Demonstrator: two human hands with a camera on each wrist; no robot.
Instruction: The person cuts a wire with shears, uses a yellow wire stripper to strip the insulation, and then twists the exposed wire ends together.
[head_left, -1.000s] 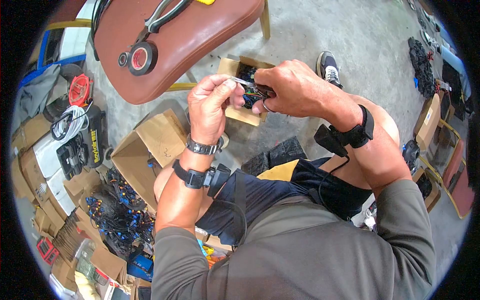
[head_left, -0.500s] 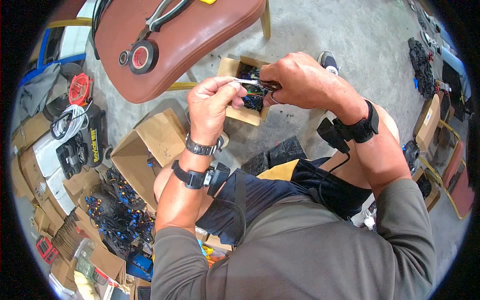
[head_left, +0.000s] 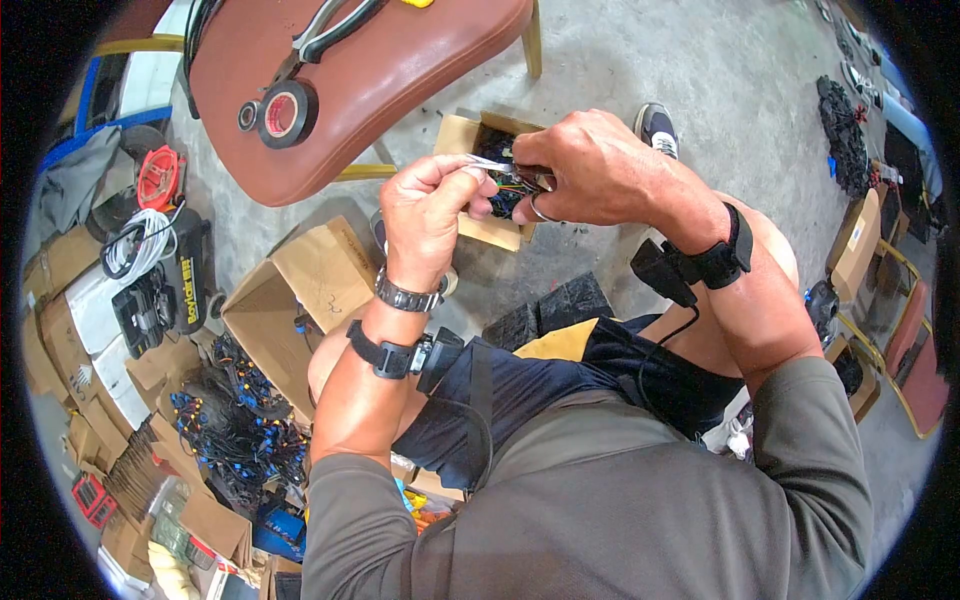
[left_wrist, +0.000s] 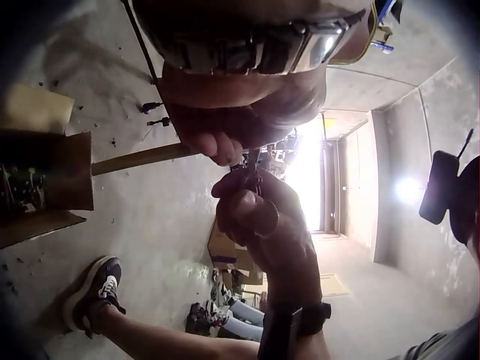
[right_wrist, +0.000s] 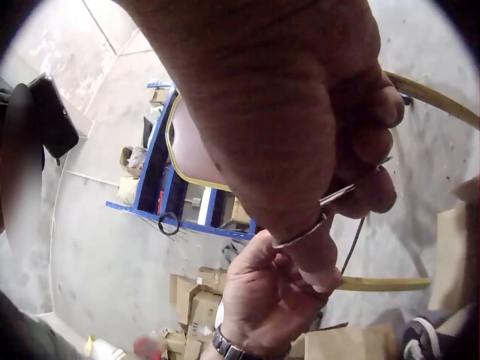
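In the head view, my left hand [head_left: 425,205] pinches thin wires [head_left: 510,185] between thumb and fingertips; most of what it pinches is hidden. My right hand [head_left: 590,170] faces it, holding small scissors [head_left: 492,164] whose pale blades reach to the left fingertips. A metal finger loop sits round the right thumb, seen in the right wrist view beside the right hand [right_wrist: 285,135]. The left wrist view has the fingertips of the left hand [left_wrist: 225,120] and right hand [left_wrist: 259,217] close together. Below both hands, an open cardboard box [head_left: 455,135] holds dark wiring.
A brown chair seat [head_left: 400,70] carries pliers [head_left: 335,30] and a roll of black tape [head_left: 287,113]. At the left are a larger carton [head_left: 300,280], a heap of cable harnesses [head_left: 235,420] and a coil of white cable [head_left: 150,245]. A shoe [head_left: 657,130] rests on the floor.
My right hand moved slightly right, then back left toward the left hand. The scissor blades, close together half a second ago, now look spread. The left hand stays nearly in place.
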